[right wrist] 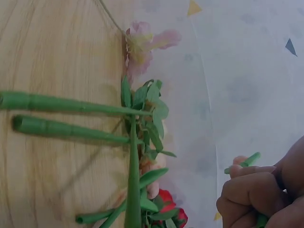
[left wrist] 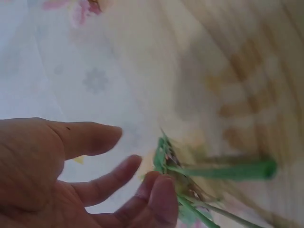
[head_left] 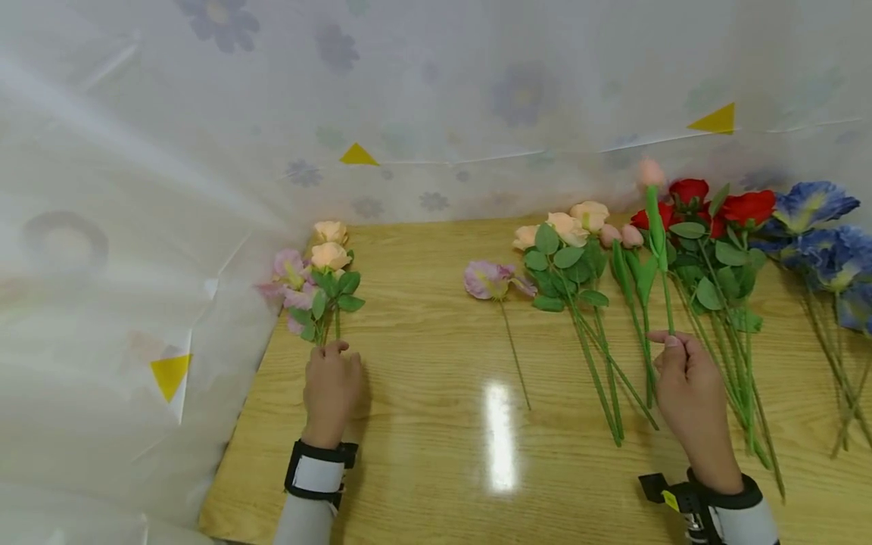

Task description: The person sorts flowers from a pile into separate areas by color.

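My right hand pinches the green stem of a pink tulip and holds it upright above the other flowers. In the right wrist view, the curled fingers grip the stem. At the left, my left hand is at the stems of a small bunch of peach roses and pinkish-purple irises. The left wrist view has its thumb and fingers apart, with green stems just beyond the fingertips.
Between the hands lies a single purple iris. Right of it come peach roses, two pink tulips, red roses and blue irises on the wooden table. A flowered sheet hangs behind and at the left.
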A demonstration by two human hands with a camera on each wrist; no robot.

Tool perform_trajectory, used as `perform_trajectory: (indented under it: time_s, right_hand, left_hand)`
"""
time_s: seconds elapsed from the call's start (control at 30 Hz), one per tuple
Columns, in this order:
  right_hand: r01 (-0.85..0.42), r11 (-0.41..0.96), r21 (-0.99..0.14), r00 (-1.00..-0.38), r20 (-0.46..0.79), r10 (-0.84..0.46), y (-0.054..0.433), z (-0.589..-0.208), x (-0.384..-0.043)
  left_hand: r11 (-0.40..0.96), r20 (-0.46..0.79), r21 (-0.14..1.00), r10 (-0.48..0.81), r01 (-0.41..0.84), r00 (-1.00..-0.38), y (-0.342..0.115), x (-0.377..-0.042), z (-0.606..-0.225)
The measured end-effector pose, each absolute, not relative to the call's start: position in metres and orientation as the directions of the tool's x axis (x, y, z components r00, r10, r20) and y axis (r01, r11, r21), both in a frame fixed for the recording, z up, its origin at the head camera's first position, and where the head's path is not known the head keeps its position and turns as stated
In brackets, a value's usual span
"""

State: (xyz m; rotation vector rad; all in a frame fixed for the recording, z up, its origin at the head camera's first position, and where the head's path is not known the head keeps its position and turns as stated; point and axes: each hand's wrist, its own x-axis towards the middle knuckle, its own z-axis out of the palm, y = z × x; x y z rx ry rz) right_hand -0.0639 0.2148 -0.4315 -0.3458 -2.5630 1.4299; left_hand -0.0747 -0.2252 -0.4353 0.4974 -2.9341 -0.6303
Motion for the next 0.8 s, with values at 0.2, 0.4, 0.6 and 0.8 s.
perform_trajectory:
  time_s: [0.2, 0.4, 0.6, 0.8]
  right_hand:
    - [0.147, 0.574, -0.806, -0.952, 0.041, 0.302, 0.226, -0.44, -0.064]
    - [0.146, 0.66, -0.737, -0.966, 0.037, 0.255, 0.232, -0.45, -0.063]
    - [0.13, 0.723, -0.678, -0.98, 0.024, 0.198, 0.237, -0.459, -0.065]
    - [0.082, 0.747, -0.66, -0.99, 0.035, 0.139, 0.239, -0.465, -0.067]
  left_hand:
    - [0.841, -0.123, 0.366, -0.381, -0.399, -0.916, -0.236, -0.077, -0.44]
    - [0.86, -0.087, 0.347, -0.369, -0.375, -0.926, -0.241, -0.08, -0.446]
    - [0.879, -0.036, 0.39, -0.283, -0.274, -0.958, -0.245, -0.081, -0.444]
    - [0.786, -0.121, 0.535, -0.291, -0.309, -0.949, -0.248, -0.085, -0.442]
